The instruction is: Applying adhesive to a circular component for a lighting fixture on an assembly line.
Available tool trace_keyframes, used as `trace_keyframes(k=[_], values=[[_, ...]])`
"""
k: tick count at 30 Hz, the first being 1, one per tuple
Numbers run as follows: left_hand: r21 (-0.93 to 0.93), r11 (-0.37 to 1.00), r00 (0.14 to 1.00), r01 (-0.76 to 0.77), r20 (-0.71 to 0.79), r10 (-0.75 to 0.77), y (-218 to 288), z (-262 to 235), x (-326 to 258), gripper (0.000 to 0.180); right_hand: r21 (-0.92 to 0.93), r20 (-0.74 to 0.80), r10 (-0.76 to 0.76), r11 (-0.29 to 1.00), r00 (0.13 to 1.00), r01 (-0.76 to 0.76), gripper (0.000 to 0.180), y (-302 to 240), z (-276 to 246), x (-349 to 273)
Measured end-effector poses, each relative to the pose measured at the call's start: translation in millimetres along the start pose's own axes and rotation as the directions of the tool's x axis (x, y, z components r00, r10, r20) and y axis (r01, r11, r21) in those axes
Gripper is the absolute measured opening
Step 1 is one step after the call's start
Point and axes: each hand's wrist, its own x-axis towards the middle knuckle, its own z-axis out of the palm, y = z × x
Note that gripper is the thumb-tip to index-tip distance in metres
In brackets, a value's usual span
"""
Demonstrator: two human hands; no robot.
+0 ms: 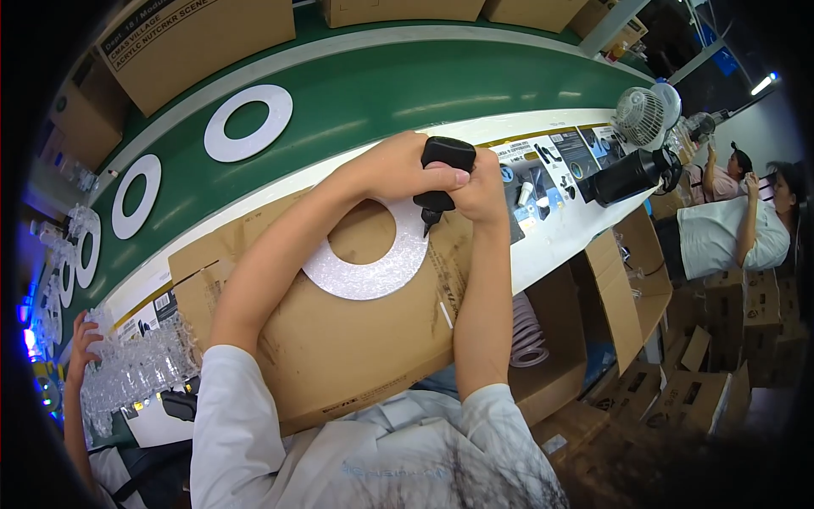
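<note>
Both my hands grip a black glue gun-like tool [443, 174], its tip pointing down onto a flat silvery glitter ring [366, 271]. My left hand [398, 165] wraps the tool from the left, thumb across its body. My right hand [482, 191] closes on it from the right. The ring lies on a brown cardboard sheet [356, 339] in front of me, and the tip touches the ring's upper right edge.
Several more white rings [248, 123] ride a green conveyor belt [356, 93]. A black cylinder tool [629, 176] and a small fan [638, 117] stand at right. A co-worker's hand [83, 335] holds clear pieces at left; two people sit far right. Cardboard boxes [619, 297] crowd below.
</note>
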Motion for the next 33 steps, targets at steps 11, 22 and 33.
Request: trace_keyframes(k=[11, 22, 33], values=[[0.292, 0.953, 0.984, -0.083, -0.129, 0.125, 23, 3, 0, 0.040, -0.128, -0.102, -0.126, 0.985, 0.987, 0.113, 0.015, -16, -2, 0], [0.244, 0.946, 0.959, -0.211, -0.137, 0.250, 8, 6, 3, 0.033, -0.172, -0.081, -0.110, 0.980, 0.991, 0.095, 0.014, -15, -1, -1], [0.207, 0.936, 0.929, -0.285, -0.180, 0.323, 0, 7, 5, 0.045, -0.140, -0.075, -0.104, 0.986, 0.992, 0.093, 0.014, -21, 3, 0]])
